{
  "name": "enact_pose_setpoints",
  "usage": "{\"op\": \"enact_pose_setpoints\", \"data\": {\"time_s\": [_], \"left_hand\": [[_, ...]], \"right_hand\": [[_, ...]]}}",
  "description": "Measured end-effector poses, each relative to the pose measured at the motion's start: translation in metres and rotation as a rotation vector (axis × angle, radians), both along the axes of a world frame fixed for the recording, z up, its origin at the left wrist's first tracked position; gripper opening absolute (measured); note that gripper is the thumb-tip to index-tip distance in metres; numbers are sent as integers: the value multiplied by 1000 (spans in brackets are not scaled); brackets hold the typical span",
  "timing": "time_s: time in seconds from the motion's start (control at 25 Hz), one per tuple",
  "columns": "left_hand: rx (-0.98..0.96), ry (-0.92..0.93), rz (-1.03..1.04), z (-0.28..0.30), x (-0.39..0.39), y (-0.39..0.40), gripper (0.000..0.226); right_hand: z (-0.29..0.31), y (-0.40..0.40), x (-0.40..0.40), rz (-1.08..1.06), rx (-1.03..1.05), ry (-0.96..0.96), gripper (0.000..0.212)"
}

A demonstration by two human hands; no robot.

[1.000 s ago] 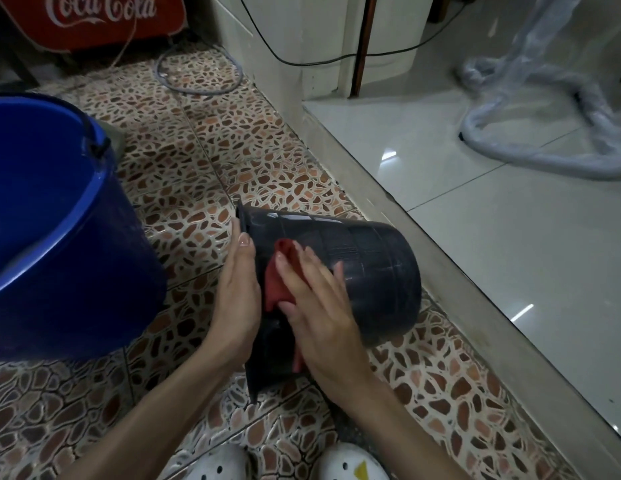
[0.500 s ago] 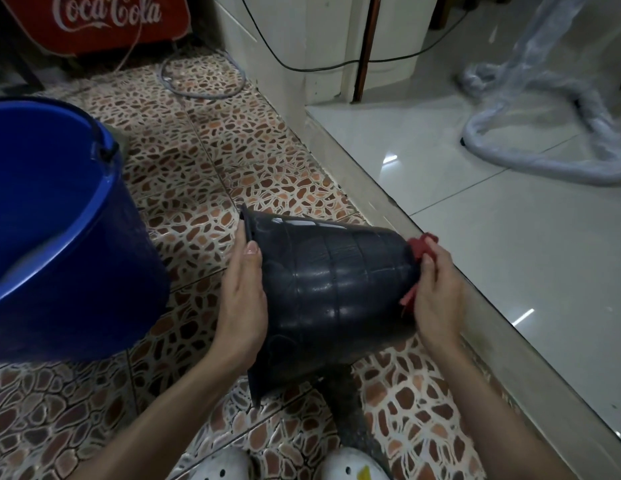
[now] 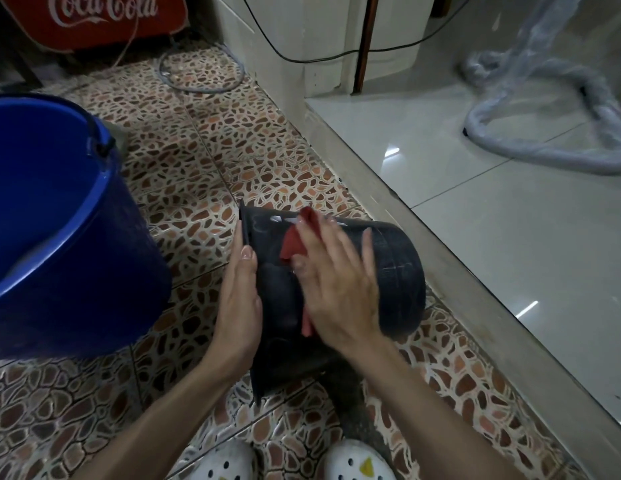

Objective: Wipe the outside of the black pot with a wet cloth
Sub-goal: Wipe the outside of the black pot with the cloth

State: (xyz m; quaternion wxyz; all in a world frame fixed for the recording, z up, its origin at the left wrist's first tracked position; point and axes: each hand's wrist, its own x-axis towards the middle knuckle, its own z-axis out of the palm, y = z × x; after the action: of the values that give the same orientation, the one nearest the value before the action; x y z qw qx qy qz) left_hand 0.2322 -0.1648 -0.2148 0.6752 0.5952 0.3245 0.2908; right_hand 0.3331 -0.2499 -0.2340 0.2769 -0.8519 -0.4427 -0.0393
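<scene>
We laid the black pot (image 3: 395,271) sideways; our left hand (image 3: 240,299), fingers straight, steadied its rim while our flat right hand (image 3: 337,285) pressed the red cloth (image 3: 293,245) on its wall.

Left hand (image 3: 240,299) lies flat with straight fingers; right hand (image 3: 337,289) is spread, palm down.
</scene>
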Motion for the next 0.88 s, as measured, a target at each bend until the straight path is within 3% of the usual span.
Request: {"op": "enact_pose_setpoints", "data": {"time_s": [0.2, 0.32, 0.4, 0.48, 0.6, 0.72, 0.88], "left_hand": [[87, 70, 32, 1, -9, -11, 44], [29, 133, 39, 15, 2, 0, 47], [-5, 154, 54, 24, 16, 11, 46], [74, 148, 58, 25, 25, 12, 49], [161, 81, 45, 18, 19, 3, 52], [218, 27, -12, 8, 5, 3, 51], [256, -11, -68, -3, -6, 4, 48]], "right_hand": [[-31, -55, 69, -281, -8, 159, 51], [-40, -71, 90, -442, 165, 389, 41], [-28, -72, 66, -499, 341, 374, 38], [-12, -66, 19, -264, 428, 189, 37], [-2, -41, -29, 197, 329, -23, 39], [0, -10, -30, 235, 123, -85, 48], [7, 13, -6, 93, -50, -70, 54]]}}
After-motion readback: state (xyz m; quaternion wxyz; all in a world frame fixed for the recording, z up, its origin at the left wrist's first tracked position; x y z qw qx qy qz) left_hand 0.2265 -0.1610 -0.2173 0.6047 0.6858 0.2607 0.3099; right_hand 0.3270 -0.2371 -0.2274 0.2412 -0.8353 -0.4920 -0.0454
